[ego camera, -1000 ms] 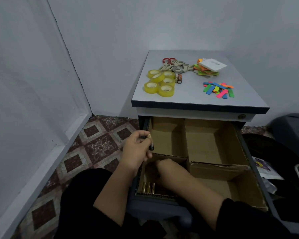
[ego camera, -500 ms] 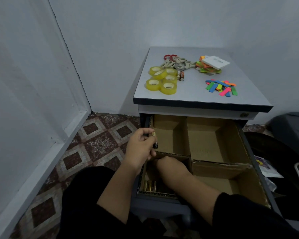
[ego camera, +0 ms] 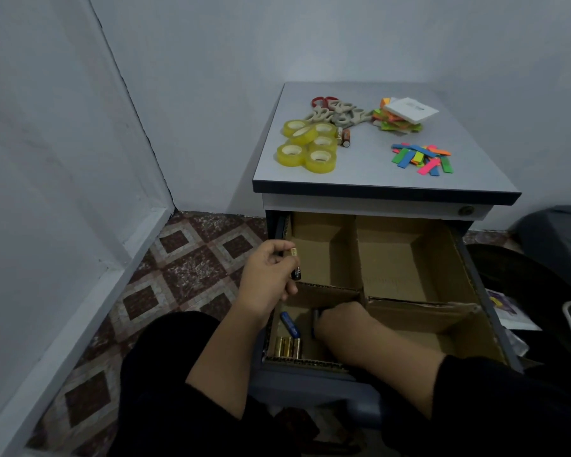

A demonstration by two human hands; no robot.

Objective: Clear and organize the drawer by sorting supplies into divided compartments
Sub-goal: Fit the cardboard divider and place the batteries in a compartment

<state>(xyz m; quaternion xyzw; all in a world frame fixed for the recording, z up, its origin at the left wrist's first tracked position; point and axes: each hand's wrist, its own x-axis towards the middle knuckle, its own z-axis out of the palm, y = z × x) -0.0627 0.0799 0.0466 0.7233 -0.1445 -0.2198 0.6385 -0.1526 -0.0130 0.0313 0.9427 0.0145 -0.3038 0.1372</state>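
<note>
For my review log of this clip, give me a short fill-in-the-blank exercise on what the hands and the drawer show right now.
1. The left hand holds a ____ above the drawer's left edge.
2. The right hand reaches into the near-____ compartment.
3. The tape rolls on the cabinet top are ____ in colour.
4. The two far compartments hold ____.

Missing words: battery; left; yellow; nothing
</note>
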